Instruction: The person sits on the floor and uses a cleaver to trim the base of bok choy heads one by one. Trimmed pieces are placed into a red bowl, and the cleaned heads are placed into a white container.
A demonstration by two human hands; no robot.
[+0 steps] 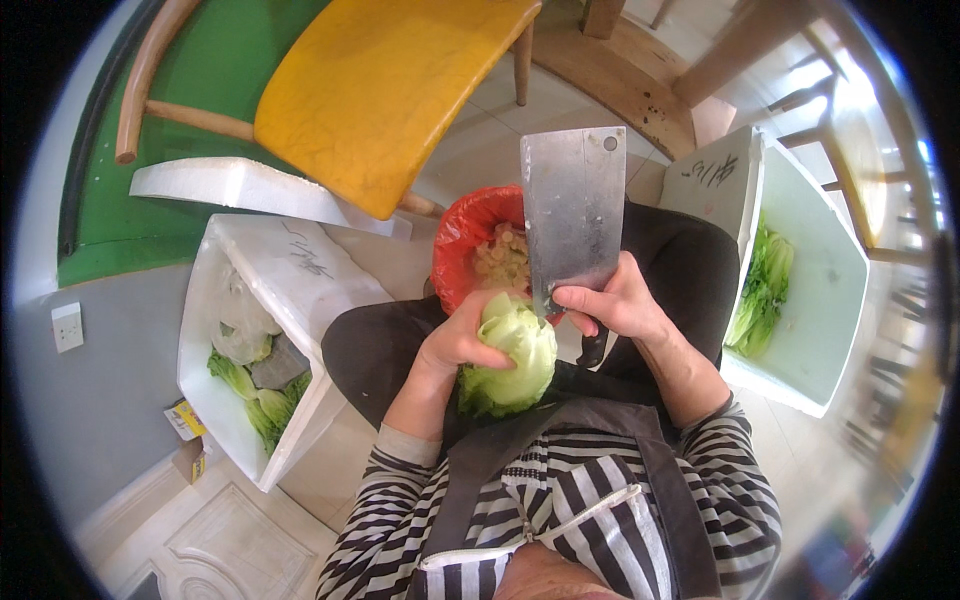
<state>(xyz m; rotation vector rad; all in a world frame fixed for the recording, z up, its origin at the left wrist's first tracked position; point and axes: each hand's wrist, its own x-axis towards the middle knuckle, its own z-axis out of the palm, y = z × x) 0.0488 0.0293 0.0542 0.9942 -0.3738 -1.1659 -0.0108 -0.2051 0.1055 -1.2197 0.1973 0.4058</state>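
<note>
A pale green head of lettuce [520, 349] is gripped in my left hand [466, 330], its cut end pointing away from me and its leafier end towards my apron. My right hand [611, 300] holds a cleaver [574, 202] with a black handle, the wide steel blade raised upright. The blade's lower corner is close beside the lettuce; whether they touch I cannot tell. Beyond both hands, between my knees, stands a container lined with a red plastic bag [466, 225]. Pale cut stem pieces [501, 259] lie inside it, partly hidden behind the blade.
On the left a white foam box [300, 255] holds lettuce [262, 401] and a clear plastic bag [238, 319]. Another foam box [814, 300] with leafy lettuce [765, 289] stands on the right. A yellow-seated wooden chair [382, 90] and a foam lid [240, 184] are ahead.
</note>
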